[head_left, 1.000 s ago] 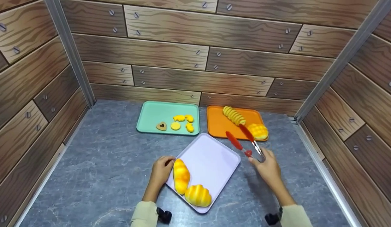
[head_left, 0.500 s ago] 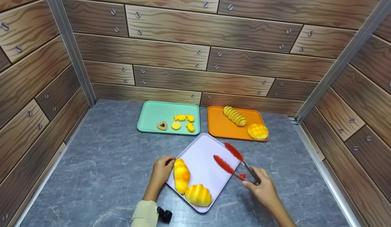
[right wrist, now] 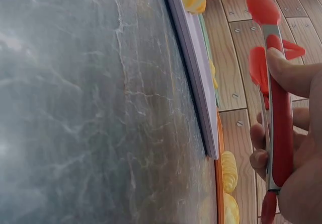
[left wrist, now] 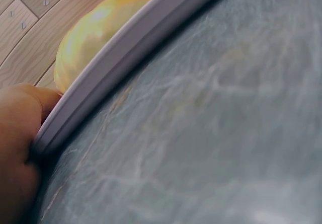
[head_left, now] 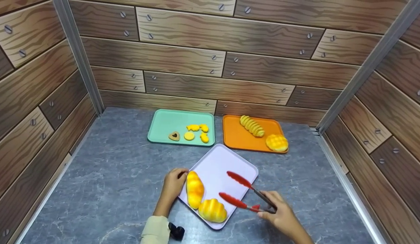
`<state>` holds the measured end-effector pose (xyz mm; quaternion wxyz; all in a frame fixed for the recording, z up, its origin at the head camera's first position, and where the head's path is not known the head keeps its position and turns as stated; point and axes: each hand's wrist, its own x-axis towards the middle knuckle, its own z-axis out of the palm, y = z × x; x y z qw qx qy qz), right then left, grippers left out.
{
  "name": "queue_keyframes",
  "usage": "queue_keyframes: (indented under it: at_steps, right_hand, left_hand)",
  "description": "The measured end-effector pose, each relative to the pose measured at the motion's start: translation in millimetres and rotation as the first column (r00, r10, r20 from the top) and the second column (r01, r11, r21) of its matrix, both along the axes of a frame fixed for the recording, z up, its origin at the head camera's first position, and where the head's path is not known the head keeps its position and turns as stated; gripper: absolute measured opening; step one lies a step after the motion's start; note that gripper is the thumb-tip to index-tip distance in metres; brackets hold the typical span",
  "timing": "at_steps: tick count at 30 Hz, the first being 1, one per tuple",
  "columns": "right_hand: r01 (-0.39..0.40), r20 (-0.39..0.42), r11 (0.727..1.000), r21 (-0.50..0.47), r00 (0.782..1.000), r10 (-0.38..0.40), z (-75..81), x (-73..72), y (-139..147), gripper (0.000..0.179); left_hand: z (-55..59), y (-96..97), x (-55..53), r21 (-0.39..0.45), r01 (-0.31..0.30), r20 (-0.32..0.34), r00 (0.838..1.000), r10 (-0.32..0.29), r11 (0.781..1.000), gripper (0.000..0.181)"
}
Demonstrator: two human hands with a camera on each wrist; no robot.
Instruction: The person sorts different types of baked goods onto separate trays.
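My right hand [head_left: 279, 213] grips a pair of red-tipped tongs [head_left: 237, 200], its thumb along the red handle in the right wrist view. The tongs' arms [right wrist: 279, 123] are spread with nothing between them, and their tips overlap the right half of a lavender tray [head_left: 213, 166] in the head view. With my left hand [head_left: 173, 184] I pinch the tray's left edge [left wrist: 95, 68]. Lying on the tray are a long golden bread roll [head_left: 195, 189] near my left hand and a ridged, croissant-like bread [head_left: 213, 210] at the near corner, close to the lower tong tip.
Behind, at the left, a mint-green tray [head_left: 169, 118] bears several small yellow biscuits and a heart-marked cookie [head_left: 174, 136]. An orange tray [head_left: 233, 135] beside it carries a twisted bread [head_left: 252, 126] and a round crosshatched bun [head_left: 277, 142]. Wood-patterned walls [head_left: 182, 57] enclose the grey table.
My right hand has drawn the tongs from over the orange tray back toward me and left, over the lavender tray's near right side. My left hand stays at the tray's edge.
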<state>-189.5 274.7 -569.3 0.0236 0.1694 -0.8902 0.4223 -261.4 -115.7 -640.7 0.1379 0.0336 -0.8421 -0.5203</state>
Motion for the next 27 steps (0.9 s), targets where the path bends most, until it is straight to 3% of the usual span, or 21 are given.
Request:
queue_keyframes:
  at_steps: [5, 8, 12, 16, 27]
  right_hand:
    - [-0.107, -0.041, 0.992, 0.072, 0.993, 0.110, -4.8, 6.4, 0.8, 0.065]
    - [-0.144, 0.012, 0.984, 0.105, 0.990, 0.144, -5.5, 9.1, 1.2, 0.063]
    - [-0.181, 0.132, 0.971, 0.154, 0.978, 0.162, -4.1, 11.0, 1.4, 0.063]
    - [-0.215, 0.195, 0.957, 0.195, 0.965, 0.177, -3.2, 10.6, 0.5, 0.062]
    - [-0.216, 0.186, 0.947, 0.238, 0.967, 0.174, -1.2, 11.0, -0.7, 0.060]
  left_hand:
    - [-0.6, -0.2, 0.4, -0.003, 0.002, -0.003, 1.000, -0.002, 1.000, 0.016]
    - [-1.0, -0.2, 0.3, -0.004, 0.002, -0.017, 1.000, -0.002, 1.000, 0.016]
    - [-0.9, 0.5, 0.4, -0.003, 0.003, -0.032, 0.999, -0.003, 1.000, 0.015]
    - [-1.0, 1.1, 0.6, -0.005, 0.004, -0.034, 0.999, -0.004, 1.000, 0.015]
    - [0.7, 1.1, 0.8, 0.005, 0.007, -0.038, 0.999, -0.006, 1.000, 0.015]
